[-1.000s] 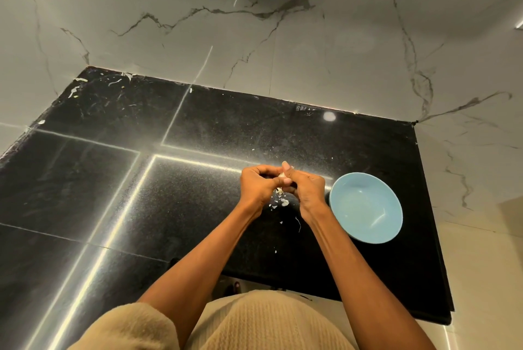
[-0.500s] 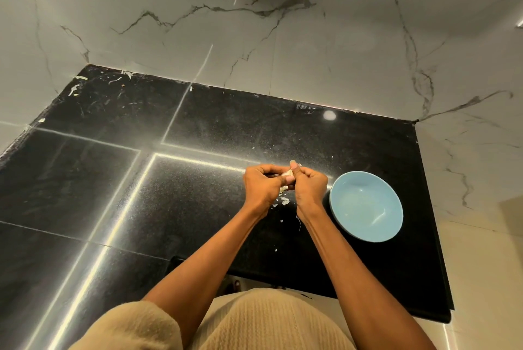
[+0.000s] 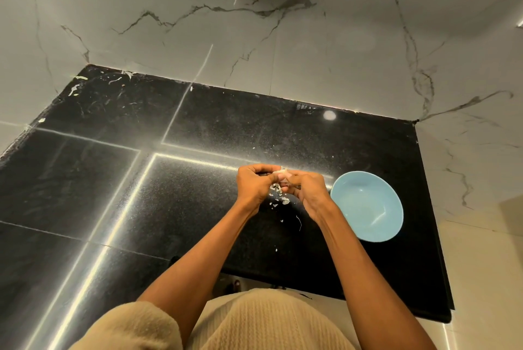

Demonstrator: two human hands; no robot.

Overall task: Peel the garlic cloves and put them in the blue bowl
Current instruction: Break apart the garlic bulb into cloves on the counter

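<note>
- A pale garlic clove point(image 3: 280, 173), papery-skinned, is pinched between both hands above the glossy black speckled countertop point(image 3: 198, 194); most of it is hidden, so its long axis cannot be told.
- The left hand point(image 3: 254, 184) and right hand point(image 3: 307, 188) are held knuckles-up, fingers curled round the clove, fingertips meeting.
- Thin white peel flakes point(image 3: 278, 198) are scattered on the counter beneath the hands.
- A smooth, round blue bowl point(image 3: 366, 205) is seen just beside the right hand.
- Veined marble-look tiles point(image 3: 339, 47) form the wall.
</note>
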